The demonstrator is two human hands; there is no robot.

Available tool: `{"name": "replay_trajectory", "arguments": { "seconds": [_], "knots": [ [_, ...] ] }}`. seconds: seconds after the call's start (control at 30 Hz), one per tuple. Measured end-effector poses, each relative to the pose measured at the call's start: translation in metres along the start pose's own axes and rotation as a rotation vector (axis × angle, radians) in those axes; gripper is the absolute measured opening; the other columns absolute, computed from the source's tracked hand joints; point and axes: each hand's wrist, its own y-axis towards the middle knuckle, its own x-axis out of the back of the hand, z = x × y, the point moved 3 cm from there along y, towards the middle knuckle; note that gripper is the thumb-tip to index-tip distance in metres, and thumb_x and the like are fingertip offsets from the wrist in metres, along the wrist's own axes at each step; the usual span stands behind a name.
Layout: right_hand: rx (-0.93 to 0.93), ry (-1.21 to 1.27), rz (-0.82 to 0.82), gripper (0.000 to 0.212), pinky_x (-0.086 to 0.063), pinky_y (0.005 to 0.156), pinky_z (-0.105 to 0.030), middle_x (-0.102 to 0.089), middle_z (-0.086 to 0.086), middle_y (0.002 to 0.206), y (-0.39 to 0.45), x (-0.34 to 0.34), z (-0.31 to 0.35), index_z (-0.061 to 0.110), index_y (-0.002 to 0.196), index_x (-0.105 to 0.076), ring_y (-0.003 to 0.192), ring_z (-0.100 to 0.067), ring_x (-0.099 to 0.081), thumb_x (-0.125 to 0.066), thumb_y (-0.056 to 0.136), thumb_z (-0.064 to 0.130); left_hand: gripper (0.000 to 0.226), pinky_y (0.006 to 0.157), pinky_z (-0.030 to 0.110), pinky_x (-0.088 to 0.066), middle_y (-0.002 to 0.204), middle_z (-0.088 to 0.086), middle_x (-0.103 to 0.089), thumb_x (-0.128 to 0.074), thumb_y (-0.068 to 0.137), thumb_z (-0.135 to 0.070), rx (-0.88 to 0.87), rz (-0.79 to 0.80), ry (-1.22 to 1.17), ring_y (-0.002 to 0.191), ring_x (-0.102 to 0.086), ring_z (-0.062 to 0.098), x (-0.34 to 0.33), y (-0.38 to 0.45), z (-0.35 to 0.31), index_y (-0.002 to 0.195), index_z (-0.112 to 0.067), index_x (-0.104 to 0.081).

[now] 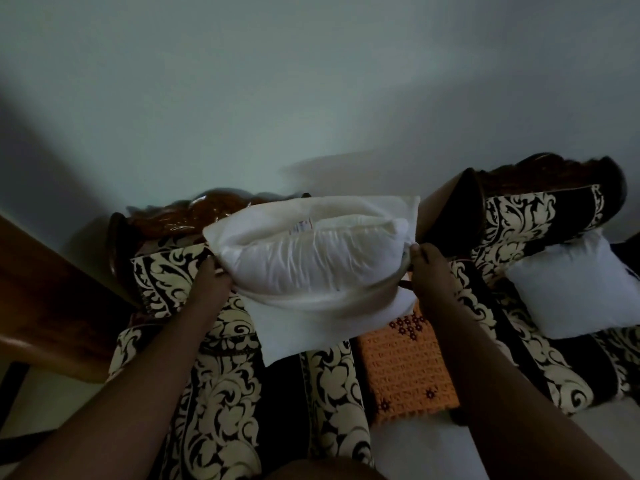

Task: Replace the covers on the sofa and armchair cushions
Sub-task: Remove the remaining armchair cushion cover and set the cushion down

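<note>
Left hand (211,275) and right hand (424,259) pinching opposite edges of plain cream fabric cover (332,320) — mouth stretched wide, likely to seat plump white cushion insert (311,261). Held above black-and-cream floral armchair (225,393); beyond, bare white cushion (575,292) waiting.

White cushion (311,261) held up above the patterned armchair seat, lying sideways, plump, partly inside a white cover (304,327). Cover open along the near edge, its loose flap hanging down below the cushion. Small label visible on the cushion's top seam. Second bare white cushion (575,289) resting tilted on the neighbouring seat, at the right, well apart.
</note>
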Motion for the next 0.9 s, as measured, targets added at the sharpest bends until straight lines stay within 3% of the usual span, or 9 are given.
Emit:
{"name": "replay_trajectory", "arguments": {
  "seconds": [0.07,0.13,0.3,0.4,0.47,0.57,0.63,0.77,0.9],
  "knots": [
    [0.041,0.110,0.028,0.029,-0.063,0.073,-0.040,-0.065,-0.011,0.108,-0.002,0.000,0.008,0.009,0.111,-0.060,0.100,-0.024,-0.066,-0.043,0.108,0.031,0.060,0.094,0.037,-0.051,0.139,-0.004,-0.058,-0.061,0.089,-0.011,-0.070,-0.037,-0.408,0.122,-0.060,0.016,0.013,-0.013,-0.003,0.144,-0.029,-0.043],
    [0.085,0.151,0.077,0.028,-0.063,0.078,-0.047,-0.067,-0.015,0.108,-0.001,-0.007,0.019,0.011,0.108,-0.062,0.101,-0.029,-0.068,-0.045,0.107,0.032,0.069,0.108,0.033,-0.038,0.156,-0.013,-0.040,-0.060,0.092,-0.016,-0.200,-0.030,-0.453,0.141,-0.041,0.008,0.022,-0.016,-0.019,0.150,-0.042,-0.033],
    [0.279,-0.056,0.338,0.028,-0.053,0.070,-0.046,-0.060,-0.007,0.079,-0.009,-0.047,0.044,0.016,0.090,-0.059,0.073,-0.024,-0.060,-0.047,0.105,0.036,0.076,0.122,0.047,-0.023,0.166,-0.002,-0.021,-0.064,0.097,-0.032,-0.618,0.213,0.389,0.153,-0.016,0.015,-0.029,-0.011,-0.079,0.159,-0.031,-0.020],
    [0.380,-0.134,0.386,0.030,-0.046,0.070,-0.040,-0.056,-0.002,0.078,-0.006,-0.052,0.050,0.011,0.092,-0.057,0.072,-0.014,-0.053,-0.045,0.107,0.034,0.107,0.123,0.057,-0.015,0.169,0.004,0.000,-0.074,0.088,-0.043,-0.436,0.360,0.492,0.156,0.001,0.022,-0.055,0.002,-0.079,0.161,-0.031,0.004],
    [0.391,-0.122,0.369,0.030,-0.043,0.070,-0.037,-0.055,0.003,0.077,0.003,-0.047,0.054,0.011,0.091,-0.057,0.072,-0.010,-0.051,-0.045,0.107,0.033,0.120,0.123,0.051,-0.021,0.169,-0.002,-0.003,-0.078,0.078,-0.059,-0.286,0.520,0.385,0.154,-0.007,0.019,-0.069,-0.001,-0.077,0.160,-0.036,0.007],
    [0.384,-0.126,0.314,0.026,-0.042,0.070,-0.032,-0.054,0.012,0.072,0.013,-0.047,0.056,0.019,0.084,-0.057,0.070,-0.007,-0.050,-0.048,0.106,0.031,0.089,0.093,0.026,-0.048,0.143,-0.007,-0.050,-0.077,0.081,-0.056,-0.257,0.617,0.288,0.129,-0.050,0.013,-0.101,-0.019,-0.084,0.153,-0.027,-0.033],
    [0.357,-0.110,0.252,0.026,-0.043,0.071,-0.033,-0.054,0.012,0.071,0.015,-0.051,0.050,0.023,0.080,-0.055,0.070,-0.008,-0.050,-0.049,0.105,0.030,0.055,0.077,0.025,-0.051,0.119,-0.004,-0.065,-0.070,0.089,-0.052,-0.276,0.483,0.274,0.108,-0.062,0.016,-0.123,-0.027,-0.087,0.132,-0.021,-0.056],
    [0.341,0.027,0.116,0.023,-0.049,0.080,-0.032,-0.064,0.008,0.090,-0.001,-0.042,0.036,0.020,0.097,-0.065,0.085,-0.006,-0.060,-0.046,0.107,0.031,0.039,0.083,0.033,-0.053,0.110,0.007,-0.071,-0.058,0.097,-0.046,-0.245,0.259,0.062,0.101,-0.066,0.025,-0.145,-0.035,-0.089,0.122,-0.017,-0.066],
    [0.154,0.261,0.021,0.041,-0.043,0.106,-0.035,-0.046,0.008,0.148,-0.055,-0.024,-0.023,0.039,0.142,-0.045,0.133,-0.006,-0.046,-0.034,0.106,0.055,0.027,0.091,0.033,-0.050,0.116,0.005,-0.069,-0.057,0.101,-0.019,-0.171,0.301,-0.098,0.110,-0.065,0.024,-0.140,-0.025,-0.084,0.126,-0.012,-0.064]
  ]
}}
